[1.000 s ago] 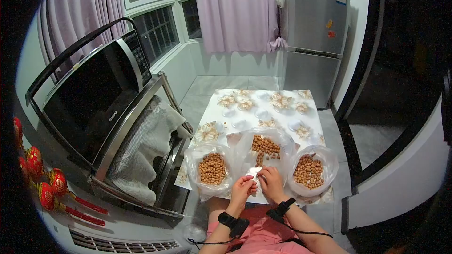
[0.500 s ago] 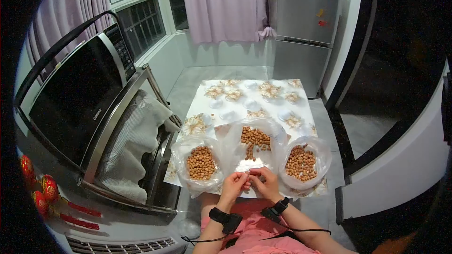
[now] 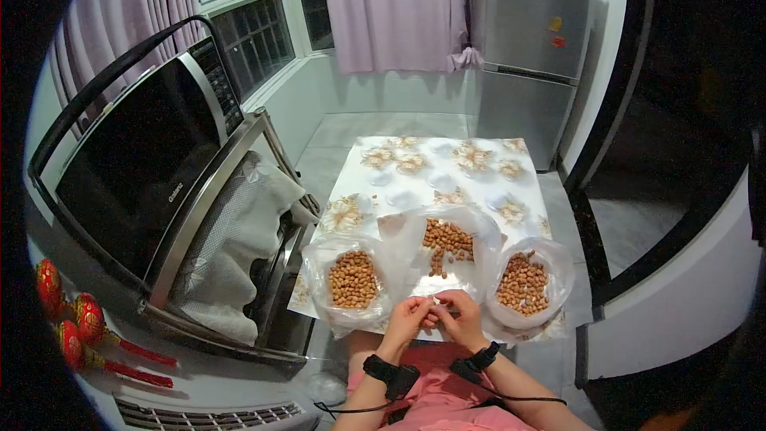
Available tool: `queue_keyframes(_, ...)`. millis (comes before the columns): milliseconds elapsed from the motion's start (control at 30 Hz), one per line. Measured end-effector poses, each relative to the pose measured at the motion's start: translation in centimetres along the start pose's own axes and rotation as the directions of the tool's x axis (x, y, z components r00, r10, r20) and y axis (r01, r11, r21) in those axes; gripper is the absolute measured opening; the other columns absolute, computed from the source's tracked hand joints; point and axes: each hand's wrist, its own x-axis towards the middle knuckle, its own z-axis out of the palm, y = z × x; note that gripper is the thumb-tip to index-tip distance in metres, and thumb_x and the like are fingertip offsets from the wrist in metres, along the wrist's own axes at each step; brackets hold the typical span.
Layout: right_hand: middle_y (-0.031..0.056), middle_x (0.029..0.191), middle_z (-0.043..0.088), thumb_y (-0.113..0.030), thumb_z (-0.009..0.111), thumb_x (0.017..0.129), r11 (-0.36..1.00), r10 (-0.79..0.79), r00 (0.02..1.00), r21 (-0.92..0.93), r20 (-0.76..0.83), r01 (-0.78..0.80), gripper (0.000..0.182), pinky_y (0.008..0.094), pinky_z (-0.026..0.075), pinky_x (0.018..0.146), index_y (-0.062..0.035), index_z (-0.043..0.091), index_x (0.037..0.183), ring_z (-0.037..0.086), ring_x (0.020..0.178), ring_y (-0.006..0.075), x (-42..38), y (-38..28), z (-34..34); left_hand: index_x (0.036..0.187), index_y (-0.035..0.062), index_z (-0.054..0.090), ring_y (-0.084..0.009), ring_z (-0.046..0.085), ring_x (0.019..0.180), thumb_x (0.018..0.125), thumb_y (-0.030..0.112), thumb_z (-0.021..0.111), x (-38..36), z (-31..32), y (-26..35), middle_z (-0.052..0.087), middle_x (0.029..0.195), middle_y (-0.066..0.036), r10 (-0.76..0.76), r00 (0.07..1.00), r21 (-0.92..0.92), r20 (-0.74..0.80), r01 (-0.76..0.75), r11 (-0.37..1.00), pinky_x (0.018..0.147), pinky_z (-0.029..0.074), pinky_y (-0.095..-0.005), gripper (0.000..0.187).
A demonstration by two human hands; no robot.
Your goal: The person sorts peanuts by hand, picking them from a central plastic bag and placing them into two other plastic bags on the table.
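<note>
My left hand (image 3: 407, 321) and my right hand (image 3: 461, 318) meet fingertip to fingertip above the table's near edge, both closed in a pinch. Whatever they hold between them is too small and covered to make out. Just beyond them, an opened clear plastic bag (image 3: 408, 231) holds a loose pile of small brown nuts (image 3: 448, 239), perhaps peanuts. To the left stands a plastic bag (image 3: 316, 291) with its edge rolled down, with brown nuts (image 3: 353, 281) inside. A similar bag (image 3: 564, 279) of nuts (image 3: 523, 283) sits to the right.
A flower-patterned cloth covers the low table (image 3: 439, 161). On the left, a microwave (image 3: 144, 168) rests on a metal rack (image 3: 203, 227) draped with a white cloth (image 3: 231, 251). A grey fridge (image 3: 531, 56) stands at the back right, beside a dark doorway (image 3: 670, 128).
The head view has turned slightly left, so everything sits a little further right. My hands stay together at the table edge, with only small finger shifts.
</note>
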Motion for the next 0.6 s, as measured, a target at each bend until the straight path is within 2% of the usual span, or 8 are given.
queue_keyframes(67,0.0116,0.099,0.071,-0.008,0.078,0.084,0.997,-0.066,0.997,-0.032,-0.029,0.065,0.023,0.0331,0.056,0.074,-0.0046,0.073,0.106,0.070,0.088,0.0247,0.0,0.0,-0.1,0.107,-0.0001,0.066,-0.0112,0.067,0.067,0.103,0.024,0.063,-0.1,0.0,0.1,0.070,0.084,-0.006,-0.010,1.000,-0.052,0.007,0.011,0.999,0.057,0.054,-0.0234,0.024)
queue_keyframes(167,0.0116,0.100,0.070,-0.008,0.078,0.083,1.000,-0.024,1.000,-0.001,-0.005,0.024,0.020,0.0326,0.057,0.074,-0.0042,0.074,0.103,0.070,0.089,0.0244,-0.1,0.2,-0.1,0.108,0.0001,0.065,-0.0113,0.067,0.068,0.103,0.023,0.064,-0.1,-0.2,-0.2,0.070,0.085,-0.006,0.012,1.000,-0.079,0.011,-0.011,0.997,0.058,0.054,-0.0239,0.023)
queue_keyframes(267,0.0111,0.101,0.070,-0.007,0.078,0.084,0.999,-0.031,0.999,-0.035,0.026,0.032,0.017,0.0325,0.058,0.075,-0.0046,0.075,0.100,0.071,0.090,0.0236,0.1,-0.5,-0.4,0.108,0.0006,0.065,-0.0115,0.067,0.068,0.103,0.022,0.064,-0.1,0.2,-0.4,0.070,0.085,-0.006,0.029,0.999,-0.058,-0.033,-0.031,0.998,0.057,0.054,-0.0242,0.022)
queue_keyframes(400,0.0104,0.101,0.070,-0.006,0.077,0.084,0.998,-0.062,0.997,-0.024,0.048,0.063,0.016,0.0325,0.058,0.075,-0.0052,0.076,0.100,0.071,0.091,0.0232,0.3,-0.8,-0.5,0.107,0.0010,0.065,-0.0112,0.066,0.067,0.104,0.022,0.062,0.0,-0.1,-0.5,0.070,0.084,-0.005,0.023,1.000,-0.023,-0.009,-0.023,0.999,0.057,0.054,-0.0240,0.021)
queue_keyframes(600,0.0098,0.105,0.069,-0.007,0.077,0.083,0.999,-0.026,0.998,0.035,0.052,0.025,0.018,0.0323,0.058,0.076,-0.0061,0.076,0.101,0.070,0.091,0.0227,0.3,-1.3,-0.5,0.104,0.0020,0.065,-0.0099,0.064,0.065,0.105,0.023,0.059,0.1,-0.3,-1.0,0.068,0.081,-0.004,0.044,0.999,-0.017,-0.002,-0.044,0.999,0.056,0.053,-0.0237,0.022)
